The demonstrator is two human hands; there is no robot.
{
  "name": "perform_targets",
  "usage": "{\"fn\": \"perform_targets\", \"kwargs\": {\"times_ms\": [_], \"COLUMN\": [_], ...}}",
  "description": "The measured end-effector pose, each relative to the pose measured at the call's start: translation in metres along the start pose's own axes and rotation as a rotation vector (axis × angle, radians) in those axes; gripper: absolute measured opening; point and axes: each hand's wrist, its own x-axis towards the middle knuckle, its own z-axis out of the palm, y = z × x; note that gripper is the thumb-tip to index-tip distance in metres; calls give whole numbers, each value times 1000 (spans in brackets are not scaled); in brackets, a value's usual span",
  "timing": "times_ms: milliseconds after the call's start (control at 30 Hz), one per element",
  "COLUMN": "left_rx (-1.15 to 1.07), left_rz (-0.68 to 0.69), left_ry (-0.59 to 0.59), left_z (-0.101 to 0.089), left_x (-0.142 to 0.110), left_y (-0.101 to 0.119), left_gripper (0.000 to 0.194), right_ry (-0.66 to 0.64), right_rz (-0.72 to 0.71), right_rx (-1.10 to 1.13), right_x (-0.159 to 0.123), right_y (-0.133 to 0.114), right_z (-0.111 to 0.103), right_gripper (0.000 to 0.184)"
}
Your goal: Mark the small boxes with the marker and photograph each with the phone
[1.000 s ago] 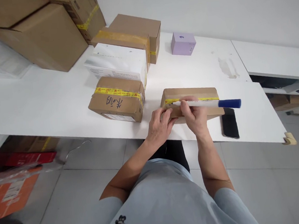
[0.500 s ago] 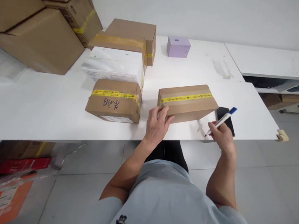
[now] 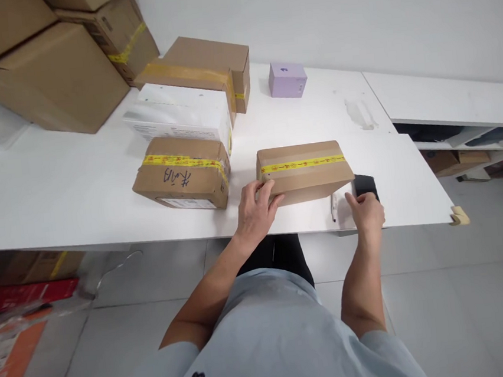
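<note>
Gripped taped carton [image 3: 306, 177] at near-left corner with left hand [image 3: 256, 210]; saw marker [image 3: 334, 207] on white table [image 3: 299, 222].

Clock positions read from carton centre, 12 on the far side. Found left hand at 8, fingers and thumb part-spread and bent around the corner, thumb on the near face. Noted right hand [image 3: 368, 210] at 4, fingers loosely curled beside the black phone [image 3: 365, 184]; could not tell finger gap, hold or contact with phone. Located marker at 5, dark tip toward the near table edge, and phone between 3 and 4. Recorded brown box with handwriting [image 3: 179, 180] at 9, apart from carton; white box [image 3: 186, 109] at 10, just behind it; lilac box [image 3: 288, 80] at 12, well apart.
</note>
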Motion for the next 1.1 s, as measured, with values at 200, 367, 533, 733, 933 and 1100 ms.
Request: {"fn": "perform_targets", "kwargs": {"times_ms": [200, 367, 533, 733, 933, 1100], "left_rx": [-28, -3, -2, 18, -23, -95], "left_rz": [-13, 4, 10, 26, 7, 12], "left_ry": [7, 18, 13, 32, 50, 68], "left_z": [3, 2, 1, 1, 8, 18], "left_x": [-1, 0, 0, 0, -3, -10], "left_y": [0, 1, 1, 0, -4, -10], "left_gripper": [31, 31, 31, 31, 33, 33], "right_ry": [85, -43, -47, 154, 254, 229], "right_rz": [190, 240, 270, 181, -432, -757], "right_rx": [-53, -35, 28, 416, 627, 603], "right_x": [24, 45, 42, -9, -99, -138], "right_y": [12, 18, 21, 19, -21, -77], "right_z": [-3, -1, -6, -23, -31, -20], "right_gripper": [89, 90, 93, 72, 71, 69]}}
